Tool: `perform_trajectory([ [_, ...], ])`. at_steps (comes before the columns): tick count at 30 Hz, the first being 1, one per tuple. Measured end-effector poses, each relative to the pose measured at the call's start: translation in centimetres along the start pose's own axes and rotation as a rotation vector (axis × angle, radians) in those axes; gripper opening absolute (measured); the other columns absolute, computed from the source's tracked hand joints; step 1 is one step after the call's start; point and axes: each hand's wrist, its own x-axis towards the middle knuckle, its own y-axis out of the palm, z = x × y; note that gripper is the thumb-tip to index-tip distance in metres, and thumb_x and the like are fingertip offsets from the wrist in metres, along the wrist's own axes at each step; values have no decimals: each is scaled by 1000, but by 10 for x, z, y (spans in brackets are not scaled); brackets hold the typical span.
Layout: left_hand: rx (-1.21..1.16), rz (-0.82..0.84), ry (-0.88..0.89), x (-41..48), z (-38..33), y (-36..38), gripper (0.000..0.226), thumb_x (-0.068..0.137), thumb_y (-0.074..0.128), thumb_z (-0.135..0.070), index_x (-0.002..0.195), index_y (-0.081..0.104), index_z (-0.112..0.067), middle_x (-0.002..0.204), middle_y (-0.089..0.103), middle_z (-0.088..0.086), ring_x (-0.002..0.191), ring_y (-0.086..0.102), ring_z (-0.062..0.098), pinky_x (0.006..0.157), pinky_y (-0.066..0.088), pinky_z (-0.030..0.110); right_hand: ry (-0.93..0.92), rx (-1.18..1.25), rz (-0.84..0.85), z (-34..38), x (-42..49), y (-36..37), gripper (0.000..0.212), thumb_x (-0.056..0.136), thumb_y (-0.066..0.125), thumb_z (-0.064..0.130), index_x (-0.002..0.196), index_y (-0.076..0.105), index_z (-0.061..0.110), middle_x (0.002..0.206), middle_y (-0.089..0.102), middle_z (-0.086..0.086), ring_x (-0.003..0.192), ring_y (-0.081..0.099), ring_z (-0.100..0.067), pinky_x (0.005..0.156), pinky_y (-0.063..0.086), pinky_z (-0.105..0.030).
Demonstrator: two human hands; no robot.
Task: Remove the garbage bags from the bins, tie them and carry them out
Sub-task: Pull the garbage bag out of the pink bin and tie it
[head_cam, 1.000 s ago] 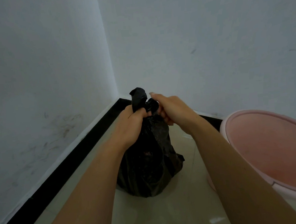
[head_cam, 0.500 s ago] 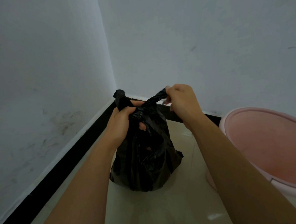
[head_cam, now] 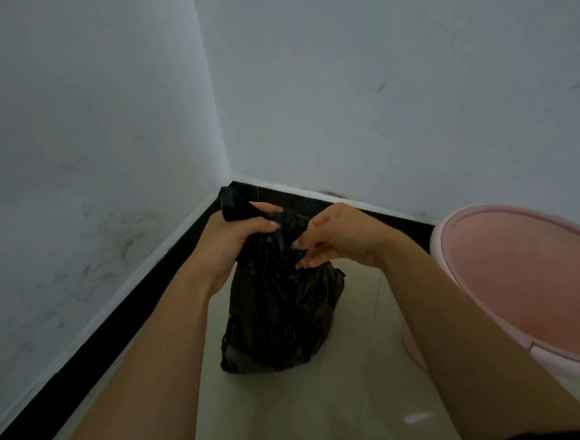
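A full black garbage bag stands on the pale tiled floor in the corner of the room. My left hand is closed around the gathered top of the bag, and one black end sticks up above my fist. My right hand pinches the other end of the bag's top just to the right, fingers pointing left. Both hands meet over the neck of the bag. The pink bin stands at the right with no bag visible inside.
Two white walls meet in a corner behind the bag, with a black skirting board along the floor. The left wall is scuffed low down. Pale floor tiles stretch toward me between my forearms.
My hands had pulled the two ends of the bag's top apart; now they have come back together lower down, the right hand dropping to the neck. The bag stays on the floor.
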Motion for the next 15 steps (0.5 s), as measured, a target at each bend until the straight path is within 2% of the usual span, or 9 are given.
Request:
perform_trajectory([
  [3, 148, -47, 3, -3, -4, 1, 23, 76, 67, 2, 91, 72, -16, 76, 69, -1, 78, 67, 14, 70, 50, 24, 10, -166, -40, -4, 5, 2, 12, 78, 77, 10, 69, 69, 6, 65, 71, -5, 59, 67, -10, 52, 50, -15],
  [5, 202, -66, 11, -4, -9, 0, 25, 75, 68, 4, 88, 71, -17, 76, 68, 0, 74, 67, 10, 64, 52, 18, -3, -277, -86, -5, 5, -1, 17, 74, 82, 18, 65, 67, 14, 61, 67, 5, 60, 62, -7, 51, 45, -15],
  [8, 250, -57, 20, -6, -14, -3, 28, 73, 68, 8, 85, 68, -17, 71, 66, 4, 65, 65, 10, 58, 52, 13, -36, -228, -156, -3, 5, -9, 22, 70, 84, 15, 76, 63, 15, 69, 64, 5, 68, 59, -9, 55, 42, -20],
  [10, 315, -32, 27, -8, -17, -2, 28, 73, 68, 10, 89, 68, -13, 71, 66, 5, 66, 65, 12, 58, 52, 13, -76, -201, -182, -4, 8, -11, 39, 67, 83, 5, 99, 62, 16, 91, 63, 2, 86, 59, -13, 65, 46, -24],
  [12, 389, -8, 47, -9, -20, 0, 29, 72, 68, 11, 89, 68, -13, 70, 65, 1, 64, 64, 8, 55, 49, 12, -129, -254, -166, -8, 13, -7, 68, 64, 81, -1, 122, 56, 24, 121, 57, 1, 111, 51, -14, 86, 46, -29],
  [13, 420, 11, 59, -9, -22, 1, 29, 71, 68, 12, 87, 68, -13, 69, 65, -1, 62, 64, 6, 54, 49, 12, -154, -295, -143, -11, 16, -4, 76, 64, 80, -1, 129, 53, 28, 131, 51, 2, 120, 45, -13, 96, 42, -32],
  [15, 470, 47, 78, -9, -25, 3, 31, 71, 68, 13, 87, 68, -13, 67, 64, -1, 59, 64, 6, 54, 48, 12, -208, -361, -100, -18, 22, 5, 72, 63, 79, 4, 126, 57, 32, 138, 48, 2, 127, 42, -14, 106, 38, -40],
])
